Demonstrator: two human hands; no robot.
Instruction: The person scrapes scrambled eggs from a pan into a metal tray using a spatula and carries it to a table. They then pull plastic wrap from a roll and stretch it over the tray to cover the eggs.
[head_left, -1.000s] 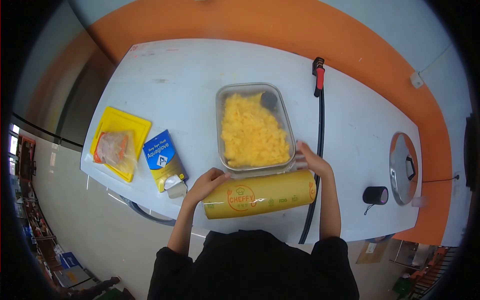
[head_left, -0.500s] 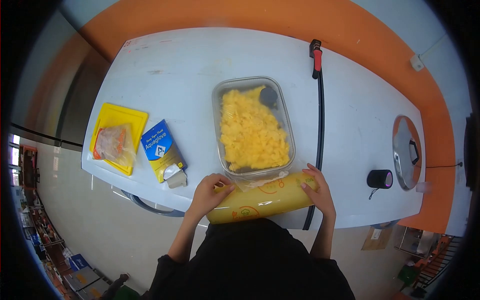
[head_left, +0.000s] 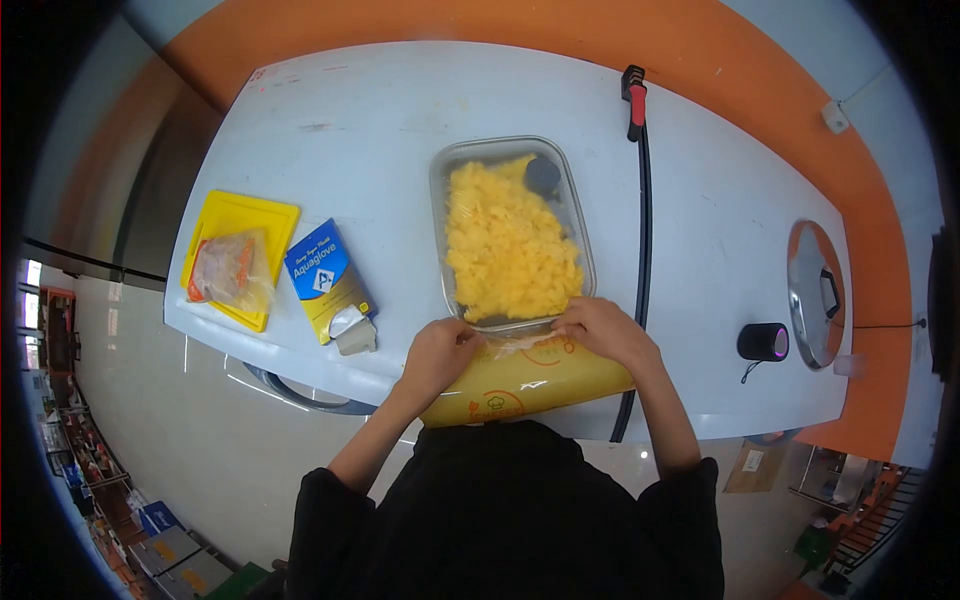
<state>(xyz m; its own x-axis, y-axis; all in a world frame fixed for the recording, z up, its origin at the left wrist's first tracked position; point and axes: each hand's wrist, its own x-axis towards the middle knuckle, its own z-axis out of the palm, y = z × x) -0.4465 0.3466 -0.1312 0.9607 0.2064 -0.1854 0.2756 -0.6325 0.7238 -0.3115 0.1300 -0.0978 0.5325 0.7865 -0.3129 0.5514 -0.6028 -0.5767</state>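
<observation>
A metal tray of yellow chunks lies under clear film, with a dark round object at its upper right. A large roll of yellowish cling film rests against the near rim at the table edge. My left hand is closed at the roll's upper left, fingertips pinching the film edge. Over the roll's upper right, my right hand pinches the film near the tray's lower right corner.
On the left are a yellow cutting board, a bagged item and a glove box. Rightward lie a black strip, a red-black sharpener, a speaker and a metal lid.
My right hand has moved left, from the roll's right end to the film near the tray. My left hand has shifted slightly right and up, and its fingers have closed at the film edge.
</observation>
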